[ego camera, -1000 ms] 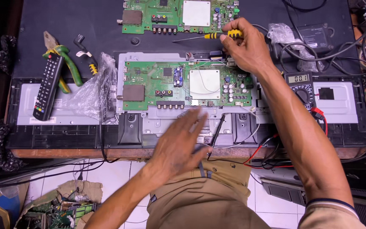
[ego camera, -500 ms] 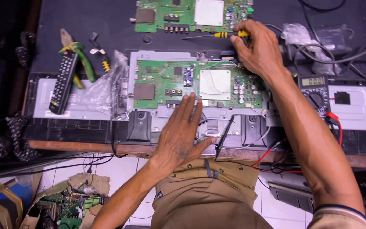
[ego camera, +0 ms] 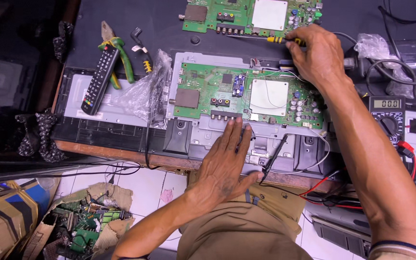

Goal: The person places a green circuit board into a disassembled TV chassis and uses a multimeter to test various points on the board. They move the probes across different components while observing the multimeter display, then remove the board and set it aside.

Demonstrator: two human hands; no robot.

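A green circuit board (ego camera: pixel 203 89) with a white shield plate lies on a grey metal chassis (ego camera: pixel 203 135) on the bench. My left hand (ego camera: pixel 227 161) rests flat on the chassis just below the board's near edge, fingers together and holding nothing. My right hand (ego camera: pixel 316 53) is at the board's far right corner, gripping a yellow-and-black screwdriver (ego camera: pixel 261 39) whose shaft points left. A second green board (ego camera: pixel 227 17) lies further back.
A black remote (ego camera: pixel 98 79), green-handled pliers (ego camera: pixel 121 58) and a crumpled clear plastic bag (ego camera: pixel 143 91) lie at left. A multimeter (ego camera: pixel 383 115) with red and black leads sits at right. A black probe (ego camera: pixel 273 154) lies near my left hand. A cardboard box of scrap boards (ego camera: pixel 73 226) stands on the floor.
My left hand came up from below the bench and settled flat on the chassis beneath the board. My right hand stays on the screwdriver.
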